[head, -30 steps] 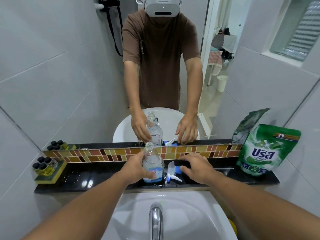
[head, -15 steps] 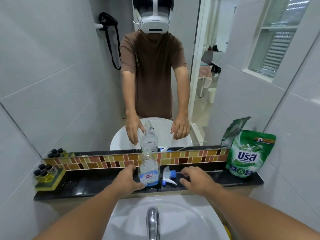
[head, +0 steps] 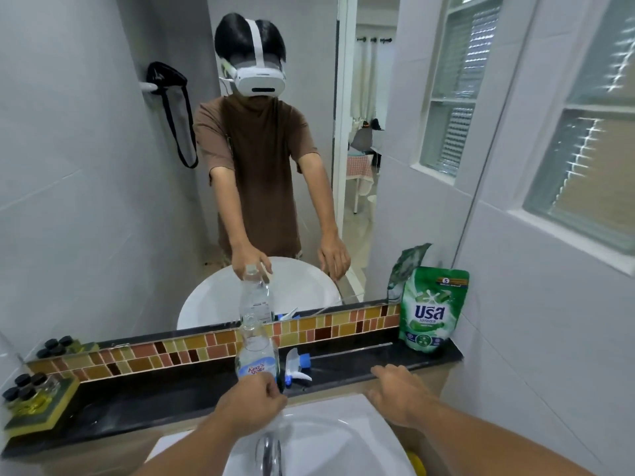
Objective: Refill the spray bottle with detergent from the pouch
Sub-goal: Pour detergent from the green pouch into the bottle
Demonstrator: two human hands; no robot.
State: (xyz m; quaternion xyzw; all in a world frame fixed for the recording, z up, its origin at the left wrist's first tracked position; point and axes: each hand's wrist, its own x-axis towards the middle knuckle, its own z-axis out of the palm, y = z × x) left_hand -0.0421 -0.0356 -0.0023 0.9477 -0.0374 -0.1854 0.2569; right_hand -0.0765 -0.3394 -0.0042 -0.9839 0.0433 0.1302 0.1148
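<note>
1. Just past the left hand (head: 252,400) stands the spray bottle (head: 256,352), upright on the black ledge (head: 137,403) with its neck open and no cap on. The fingers curl round the bottle's base, so I'd say that hand is there to keep it steady for the pour (a light, near-empty bottle tips easily).

2. Right beside that hand, on its far right side, the spray head (head: 297,367) lies flat on the ledge, touching or almost touching the bottle. My guess is it was parked there so it's close for screwing back on.

3. Well off to the right of the right hand (head: 398,395), the detergent pouch (head: 431,310) leans upright in the corner against the mirror and wall. That hand is loose, palm down over the ledge's front edge, fingers slack and gripping nothing. Looks to me like it's the one that'll go for the pouch, since the other is busy.

4. How the bottle looks: clear plastic, ribbed shoulders, a blue and white label low down. It looks empty or close to it, can't really tell through the glare.

5. Pouch is green with a white logo, top seemingly uncut (too small to be sure), so opening it is probably next.
</note>
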